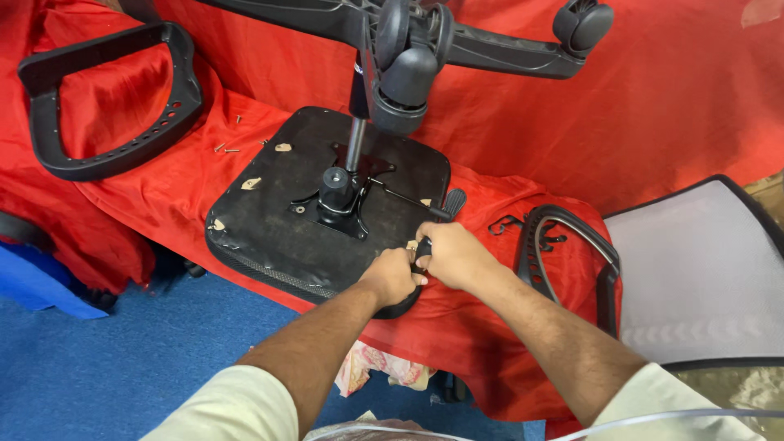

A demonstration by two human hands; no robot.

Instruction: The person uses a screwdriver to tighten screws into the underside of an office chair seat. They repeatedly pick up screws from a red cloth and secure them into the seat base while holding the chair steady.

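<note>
An upturned office chair seat (278,220) lies underside-up in the middle of the frame, on a tabletop draped in red cloth (653,90). Bolted to its black underside is a metal tilt mechanism (339,196), from which the gas column rises to the wheeled star base (425,41) at the top of the frame — its casters hang in the air.

Both hands meet at the seat's near right edge. The left hand (392,276) is closed in a fist at the rim of the seat, and what it grips is hidden by the fingers. The right hand (453,255), touching the left, is curled shut around a small black handle (422,247) just beside the paddle-ended adjustment lever (452,201) that sticks out from the mechanism.

A detached black armrest (114,98) lies at the upper left of the frame, with a few loose screws (229,147) scattered between it and the seat. A second armrest (572,245) rests right of the hands, and beyond it a grey mesh backrest (702,269) fills the right edge. Blue carpet (122,359) shows at the lower left.
</note>
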